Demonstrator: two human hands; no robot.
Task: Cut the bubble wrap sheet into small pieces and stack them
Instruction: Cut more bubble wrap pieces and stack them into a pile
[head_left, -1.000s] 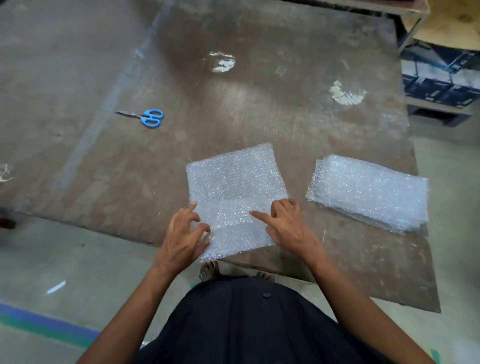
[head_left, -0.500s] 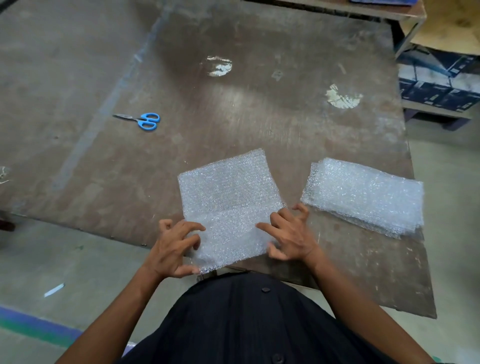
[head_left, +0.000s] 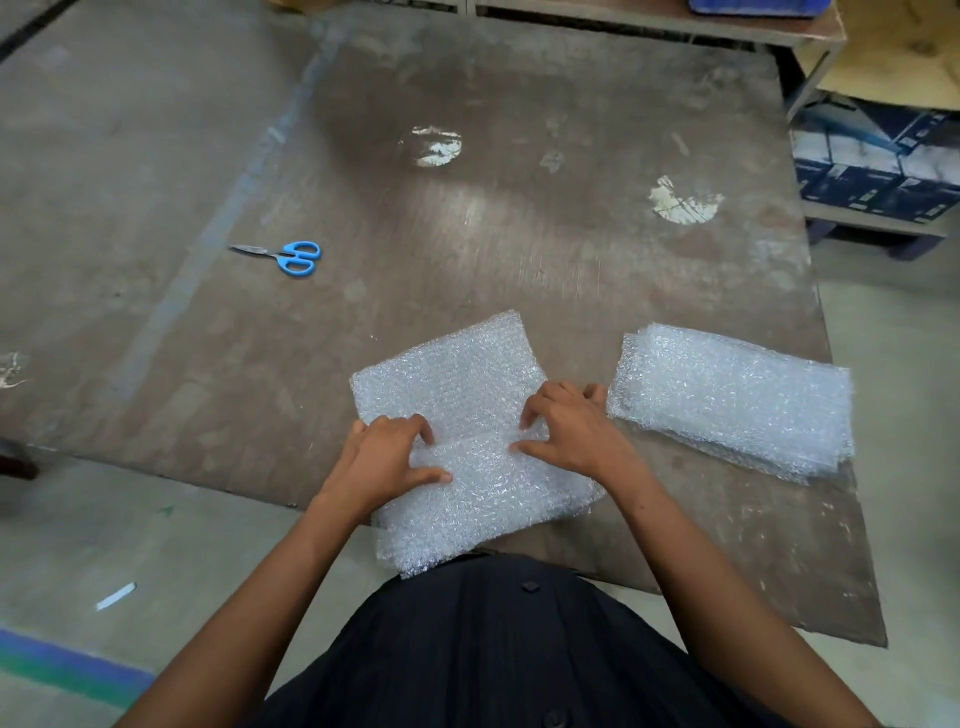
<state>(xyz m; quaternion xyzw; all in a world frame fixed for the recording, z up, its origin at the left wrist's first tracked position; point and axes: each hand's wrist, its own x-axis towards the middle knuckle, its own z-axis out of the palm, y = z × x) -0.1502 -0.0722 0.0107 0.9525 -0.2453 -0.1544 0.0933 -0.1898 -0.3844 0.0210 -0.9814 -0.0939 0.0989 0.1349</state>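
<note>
Folding bubble wrap sheet (head_left: 457, 384) on the table (head_left: 519, 249)
I see left hand (head_left: 387, 454) and right hand (head_left: 569, 428) pinching its fold (stack (head_left: 737, 397) beside).

Bubble wrap sheet (head_left: 457, 395) on table (head_left: 571, 249) at the near edge, overhanging it. Both hands on it: left hand (head_left: 387, 457), right hand (head_left: 569, 428). Stack (head_left: 737, 395) just right, near right edge. Scissors (head_left: 285, 255) well apart, far left.

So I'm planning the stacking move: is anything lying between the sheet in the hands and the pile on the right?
Nothing visible: only bare table separates the bubble wrap sheet from the stack.
</note>
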